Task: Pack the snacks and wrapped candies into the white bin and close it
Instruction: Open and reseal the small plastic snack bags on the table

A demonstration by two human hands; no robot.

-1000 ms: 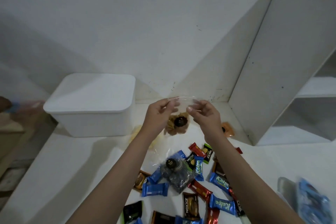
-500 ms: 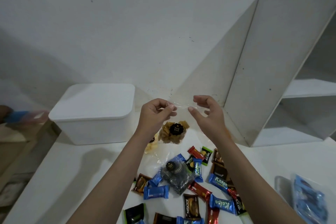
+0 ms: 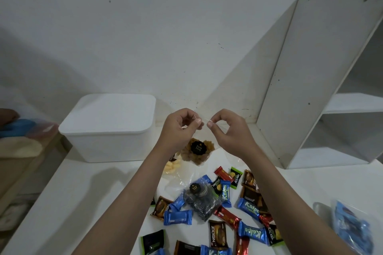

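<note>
Both hands are up in front, forearms stretched out over the table (image 3: 62,203). Left hand (image 3: 178,128) and right hand (image 3: 230,130) each pinch the top edge of a clear snack bag (image 3: 196,151), other fingers curled. The white bin (image 3: 107,130) sits lidded at left, candies (image 3: 217,209) scattered below.

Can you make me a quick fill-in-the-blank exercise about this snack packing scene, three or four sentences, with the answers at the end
1. The lid of the white bin is ____.
2. The left hand and right hand both pinch the top edge of a clear ____ holding brown snacks.
3. The bag of dark spiral cookies lies on the ____.
4. The wrappers printed Kalpa are ____ in colour.

Missing words: on (closed); bag; table; blue
</note>
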